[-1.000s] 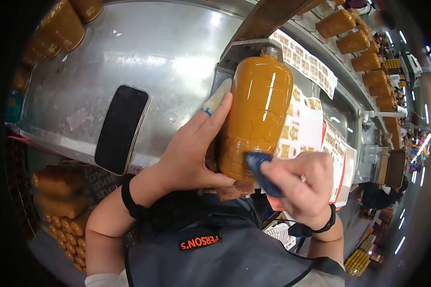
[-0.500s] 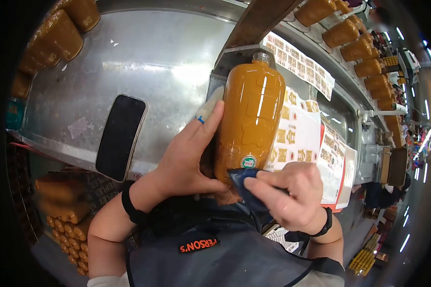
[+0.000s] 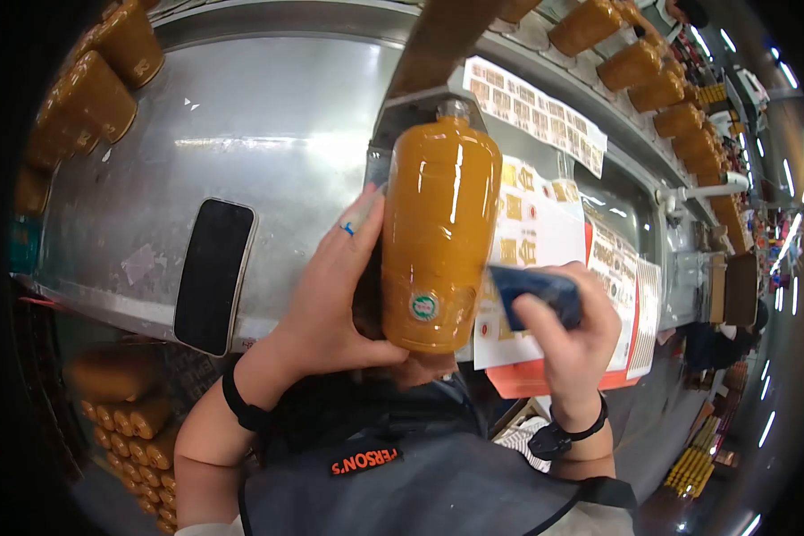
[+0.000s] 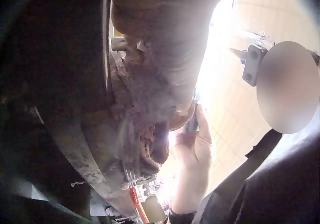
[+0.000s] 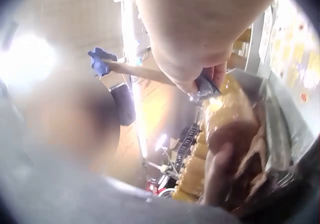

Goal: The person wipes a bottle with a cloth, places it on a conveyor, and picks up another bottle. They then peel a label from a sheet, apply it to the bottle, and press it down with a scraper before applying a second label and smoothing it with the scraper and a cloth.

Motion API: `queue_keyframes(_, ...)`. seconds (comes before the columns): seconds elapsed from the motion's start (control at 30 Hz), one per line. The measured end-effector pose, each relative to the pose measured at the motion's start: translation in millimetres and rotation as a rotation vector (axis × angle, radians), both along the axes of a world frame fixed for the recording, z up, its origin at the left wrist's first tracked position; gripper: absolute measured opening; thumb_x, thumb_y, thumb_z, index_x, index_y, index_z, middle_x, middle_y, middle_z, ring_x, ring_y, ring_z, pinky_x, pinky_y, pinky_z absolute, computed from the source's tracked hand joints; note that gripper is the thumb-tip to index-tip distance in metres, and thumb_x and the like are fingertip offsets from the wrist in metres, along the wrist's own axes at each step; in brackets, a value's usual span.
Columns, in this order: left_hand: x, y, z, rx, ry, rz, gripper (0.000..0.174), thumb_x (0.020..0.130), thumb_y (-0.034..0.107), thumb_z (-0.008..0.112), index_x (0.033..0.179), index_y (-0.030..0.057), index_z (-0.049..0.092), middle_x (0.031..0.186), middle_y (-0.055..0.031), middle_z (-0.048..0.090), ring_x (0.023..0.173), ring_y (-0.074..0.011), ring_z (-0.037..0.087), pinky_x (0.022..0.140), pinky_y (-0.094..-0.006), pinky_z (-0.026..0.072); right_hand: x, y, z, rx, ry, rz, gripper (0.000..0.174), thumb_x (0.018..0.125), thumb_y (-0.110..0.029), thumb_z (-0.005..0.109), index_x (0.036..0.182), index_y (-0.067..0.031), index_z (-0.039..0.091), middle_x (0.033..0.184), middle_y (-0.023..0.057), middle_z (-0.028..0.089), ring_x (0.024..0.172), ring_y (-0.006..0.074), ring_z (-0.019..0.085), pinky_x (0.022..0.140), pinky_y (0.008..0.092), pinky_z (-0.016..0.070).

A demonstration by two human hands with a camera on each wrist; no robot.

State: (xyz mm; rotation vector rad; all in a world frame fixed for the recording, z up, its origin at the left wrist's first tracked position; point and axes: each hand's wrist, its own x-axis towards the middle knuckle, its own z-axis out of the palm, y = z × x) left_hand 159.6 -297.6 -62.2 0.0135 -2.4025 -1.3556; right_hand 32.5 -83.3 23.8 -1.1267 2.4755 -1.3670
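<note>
An amber-brown glossy bottle [image 3: 442, 223] with a clear glass neck lies on a dark metal stand [image 3: 389, 125] in the head view. A round green-and-white sticker [image 3: 423, 308] shows near its base. My left hand [image 3: 326, 299] holds the bottle's left side, thumb at the base and fingers along the side; some fingertips are hidden. A blue band [image 3: 347, 229] circles one finger. My right hand [image 3: 581, 326], just right of the bottle, pinches a folded dark blue cloth [image 3: 540, 297]. In the right wrist view, the cloth [image 5: 206, 86] overlaps the bottle [image 5: 227, 114].
A black phone [image 3: 214, 277] lies on the metal table [image 3: 277, 98] to the left. Printed sticker sheets [image 3: 531, 232] lie right of the stand. More amber bottles stand at the far left [image 3: 98, 94] and along the right-hand shelf [image 3: 630, 67]. A slanted beam [image 3: 442, 40] rises behind the stand.
The right hand has moved with the cloth from the bottle's base to its right side. The sticker, covered at first, now shows. The left hand keeps its hold; the whole scene has shifted slightly left.
</note>
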Motion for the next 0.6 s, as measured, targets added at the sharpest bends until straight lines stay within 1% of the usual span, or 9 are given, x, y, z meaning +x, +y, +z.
queue_keyframes(0.07, -2.3, -0.2, 0.5, -0.041, 0.024, -0.006, 0.123, 0.056, 0.027, 0.089, 0.156, -0.0001, 0.022, 0.146, -0.0266, 0.042, 0.14, -0.0449, 0.036, 0.114, -0.0483, 0.0316, 11.0, -13.6, 6.1, 0.063, -0.004, 0.145, 0.029, 0.076, -0.006, 0.083, 0.102, -0.0003, 0.071, 0.081, 0.0071, 0.065, 0.072, 0.0167, 0.062, 0.064, 0.0276, 0.0475)
queue_keyframes(0.17, -0.6, -2.1, 0.2, -0.074, 0.003, -0.048, 0.121, 0.056, 0.028, 0.087, 0.155, 0.0005, 0.024, 0.145, -0.024, 0.044, 0.145, -0.0472, 0.025, 0.117, -0.0534, 0.0241, 2.0, -0.6, -17.7, -0.005, -0.16, -0.085, 0.026, 0.078, -0.006, 0.082, 0.1, -0.001, 0.071, 0.079, 0.0066, 0.064, 0.069, 0.0151, 0.059, 0.062, 0.0281, 0.046)
queue_keyframes(0.23, -2.3, -2.2, 4.7, -0.077, -0.032, -0.023, 0.119, 0.057, 0.032, 0.087, 0.154, 0.0004, 0.027, 0.141, -0.0209, 0.047, 0.146, -0.0473, 0.021, 0.119, -0.0554, 0.0175, -12.3, 23.0, -46.8, 0.134, -0.241, -0.184, 0.023, 0.079, -0.005, 0.079, 0.1, -0.0006, 0.071, 0.078, 0.0072, 0.063, 0.066, 0.0152, 0.059, 0.061, 0.0279, 0.0458)
queue_keyframes(0.3, -5.0, -3.5, 4.9, -0.109, -0.045, -0.038, 0.117, 0.057, 0.033, 0.087, 0.153, 0.0002, 0.029, 0.14, -0.0203, 0.048, 0.146, -0.0466, 0.021, 0.12, -0.0553, 0.0147, -12.3, 26.5, -53.8, 0.159, -0.305, -0.209, 0.022, 0.08, -0.005, 0.079, 0.1, -0.0005, 0.071, 0.078, 0.0074, 0.062, 0.066, 0.0156, 0.059, 0.061, 0.028, 0.0458)
queue_keyframes(0.4, -3.2, 0.6, 0.3, -0.18, -0.094, -0.046, 0.113, 0.058, 0.035, 0.086, 0.151, 0.0006, 0.033, 0.137, -0.0194, 0.049, 0.144, -0.0455, 0.023, 0.121, -0.0556, 0.0103, 9.1, 10.7, -18.9, -0.103, -0.404, -0.259, 0.022, 0.08, -0.006, 0.079, 0.099, 0.0, 0.07, 0.08, 0.0074, 0.063, 0.07, 0.0156, 0.06, 0.064, 0.0279, 0.0461)
queue_keyframes(0.47, -7.9, 0.2, 1.4, -0.252, -0.103, -0.065, 0.109, 0.059, 0.036, 0.086, 0.15, 0.0013, 0.035, 0.136, -0.019, 0.05, 0.143, -0.0452, 0.025, 0.121, -0.0561, 0.0087, 8.9, 0.9, -13.0, -0.084, -0.094, 0.046, 0.021, 0.081, -0.007, 0.079, 0.099, 0.0, 0.069, 0.082, 0.0071, 0.063, 0.072, 0.016, 0.059, 0.065, 0.0279, 0.0462)
queue_keyframes(0.5, -10.1, 1.9, 3.4, -0.267, -0.092, -0.058, 0.106, 0.06, 0.036, 0.086, 0.148, 0.0024, 0.038, 0.135, -0.0184, 0.051, 0.143, -0.0437, 0.026, 0.121, -0.0568, 0.0079, 6.8, 4.4, -19.0, -0.064, -0.279, -0.017, 0.022, 0.082, -0.008, 0.078, 0.1, -0.0003, 0.069, 0.082, 0.0076, 0.063, 0.07, 0.0173, 0.059, 0.065, 0.0284, 0.0463)
queue_keyframes(0.53, -12.1, 2.2, 4.8, -0.279, -0.074, -0.048, 0.102, 0.061, 0.037, 0.085, 0.146, 0.0035, 0.04, 0.133, -0.0179, 0.052, 0.142, -0.0423, 0.027, 0.121, -0.0575, 0.0072, -1.4, 8.8, -31.2, -0.082, -0.237, -0.071, 0.021, 0.081, -0.009, 0.078, 0.099, -0.0004, 0.07, 0.08, 0.0085, 0.063, 0.069, 0.0189, 0.059, 0.063, 0.0294, 0.0466)
queue_keyframes(0.6, -11.8, 4.9, 4.0, -0.254, -0.05, -0.033, 0.099, 0.062, 0.037, 0.085, 0.144, 0.0046, 0.042, 0.133, -0.0174, 0.052, 0.142, -0.0404, 0.029, 0.121, -0.058, 0.0072, -25.1, 19.6, -48.6, 0.126, -0.209, -0.179, 0.013, 0.081, 0.001, 0.074, 0.093, 0.0012, 0.068, 0.081, 0.004, 0.06, 0.069, 0.0095, 0.056, 0.063, 0.0255, 0.0444)
